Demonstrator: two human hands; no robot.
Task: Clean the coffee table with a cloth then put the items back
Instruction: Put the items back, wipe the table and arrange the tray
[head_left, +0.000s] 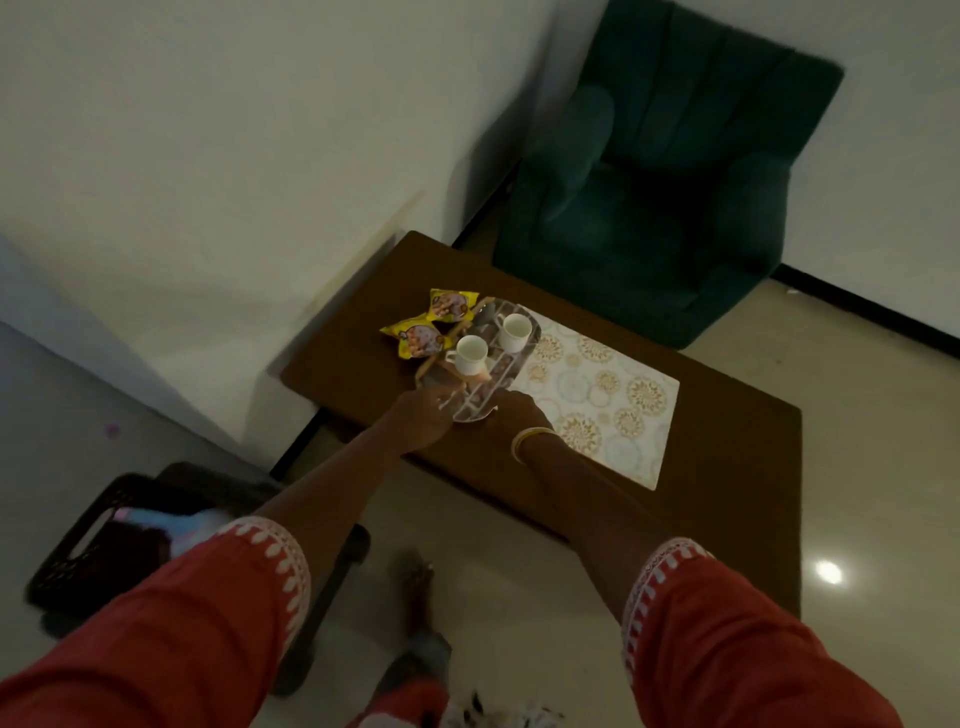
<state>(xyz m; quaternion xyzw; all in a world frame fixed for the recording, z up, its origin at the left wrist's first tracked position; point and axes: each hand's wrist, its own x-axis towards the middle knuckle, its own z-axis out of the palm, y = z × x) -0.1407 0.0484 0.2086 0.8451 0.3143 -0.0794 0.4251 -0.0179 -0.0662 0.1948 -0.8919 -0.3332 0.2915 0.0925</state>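
Note:
A dark brown coffee table (727, 436) stands by the wall with a patterned placemat (613, 410) on it. An oval tray (480, 405) lies at the mat's left end and carries two white cups (470, 353) (514, 331). Two yellow snack packets (415, 339) (451, 304) lie beside the tray's far left. My left hand (423, 415) grips the tray's near left rim. My right hand (514, 410), with a bangle on the wrist, holds the near right rim. No cloth shows on the table.
A green armchair (660, 171) stands behind the table in the corner. A black crate (104, 540) with something pale inside sits on the floor at lower left. White walls run along the left. My foot (421, 587) is on the glossy floor before the table.

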